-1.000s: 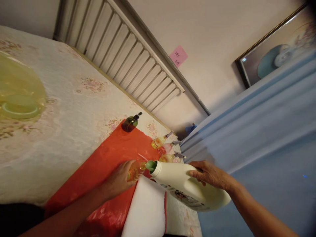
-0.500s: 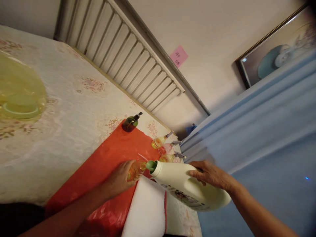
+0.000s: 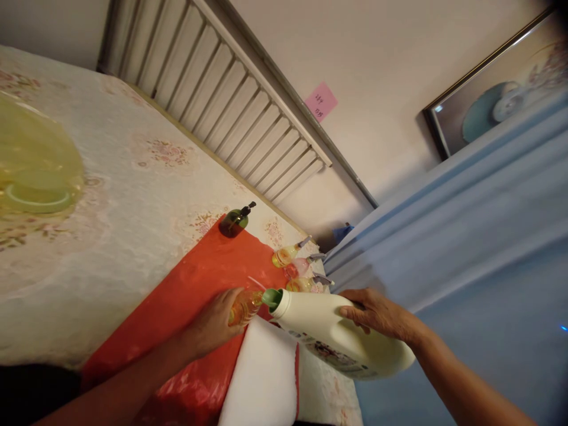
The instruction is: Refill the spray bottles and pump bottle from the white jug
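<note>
The bottle point(image 3: 244, 307) is held above the red sheet point(image 3: 208, 269) by the left hand point(image 3: 219, 316), closed around it, presumably so that it is kept steady. The jug point(image 3: 323, 316) is gripped by the right hand point(image 3: 375, 310) and tilted, apparently so that its green spout point(image 3: 271, 299) is lined up with the bottle's neck. The sheet seems to be spread so that the desk point(image 3: 128, 195) is shielded from drips.

The right thumb is pressed along the jug, but most of the right fingers are concealed behind it. The left fingertips are hidden too. Whether spout and neck are touching, or any liquid is flowing, cannot be told. The jug's label is blurred, and the yellow tub point(image 3: 35, 142) is cut off at the edge.
</note>
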Motion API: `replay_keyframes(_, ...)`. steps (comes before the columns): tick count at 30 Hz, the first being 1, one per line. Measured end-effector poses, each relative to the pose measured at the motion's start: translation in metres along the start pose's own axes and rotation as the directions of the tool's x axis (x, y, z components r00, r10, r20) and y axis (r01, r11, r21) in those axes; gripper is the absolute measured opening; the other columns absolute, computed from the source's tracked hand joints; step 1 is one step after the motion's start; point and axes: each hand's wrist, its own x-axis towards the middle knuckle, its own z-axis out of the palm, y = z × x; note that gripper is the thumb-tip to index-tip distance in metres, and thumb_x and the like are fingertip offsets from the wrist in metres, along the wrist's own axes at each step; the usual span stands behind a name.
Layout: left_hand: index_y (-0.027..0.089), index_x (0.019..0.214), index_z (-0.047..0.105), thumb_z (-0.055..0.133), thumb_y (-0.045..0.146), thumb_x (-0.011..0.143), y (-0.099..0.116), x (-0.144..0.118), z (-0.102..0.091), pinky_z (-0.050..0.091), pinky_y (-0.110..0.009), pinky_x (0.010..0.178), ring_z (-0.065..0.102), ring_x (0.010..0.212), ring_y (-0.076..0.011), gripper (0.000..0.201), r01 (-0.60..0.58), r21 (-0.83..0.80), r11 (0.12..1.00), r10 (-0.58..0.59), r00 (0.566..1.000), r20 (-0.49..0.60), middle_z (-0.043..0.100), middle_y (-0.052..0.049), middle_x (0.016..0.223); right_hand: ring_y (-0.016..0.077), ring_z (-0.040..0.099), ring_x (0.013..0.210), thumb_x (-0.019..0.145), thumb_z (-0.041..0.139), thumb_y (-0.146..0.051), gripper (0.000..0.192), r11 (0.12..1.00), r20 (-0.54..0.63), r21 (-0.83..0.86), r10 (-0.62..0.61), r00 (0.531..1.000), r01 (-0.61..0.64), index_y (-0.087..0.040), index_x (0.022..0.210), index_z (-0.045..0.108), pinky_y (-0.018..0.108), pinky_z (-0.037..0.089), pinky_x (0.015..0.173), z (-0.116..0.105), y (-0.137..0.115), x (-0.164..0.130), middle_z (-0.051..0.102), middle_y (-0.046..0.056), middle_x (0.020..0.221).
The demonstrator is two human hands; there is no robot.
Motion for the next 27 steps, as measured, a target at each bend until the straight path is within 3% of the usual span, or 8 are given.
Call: replay_keyframes(27,0.02,0.135,0.049,0.068,0.035,0.073,0.0034,0.0005,-0.0021,0.044,-0.049,0.11,0.054,0.129,-0.0331,0.066,0.019,-0.002,1.0,-0.019,1.0,0.01,0.058,-0.015,0.138,0.0101,0.051,0.052,0.09,0.059,-0.058,0.043,1.0,-0.002,-0.007,-0.017,1.0,0.017,-0.016,0.091,0.066,0.021,0.041,0.049,-0.0012,0.0021,-0.0001,0.056,-0.001,0.067)
